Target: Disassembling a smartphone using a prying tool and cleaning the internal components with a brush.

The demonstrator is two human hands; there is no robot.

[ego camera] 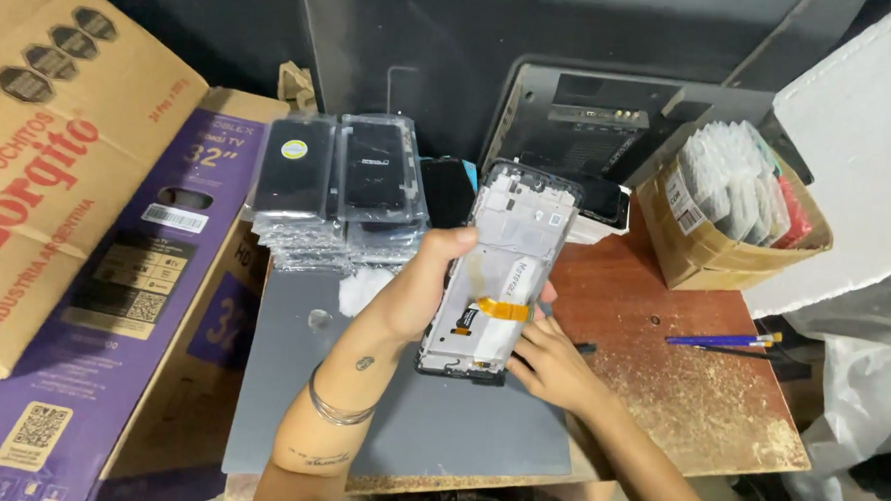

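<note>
1. While the head camera looks down, the left hand (419,289) is clamped around a grey rectangular phone screen frame with an orange flex ribbon (500,273), held upright above the grey mat (289,394).
2. Fingertips of the right hand (551,360) pinch near the ribbon at the frame's lower edge.
3. Work looks midway: frame bare, ribbon exposed.
4. Counted: one frame in hand, two stacks of bagged black screens (334,175), two blue-handled brushes (722,343), one cardboard box of packets (733,203).

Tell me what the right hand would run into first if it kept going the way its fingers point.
Most likely the phone frame held by the left hand: the right hand points up-left, its fingers already at the orange flex cable. Depth unclear.
</note>
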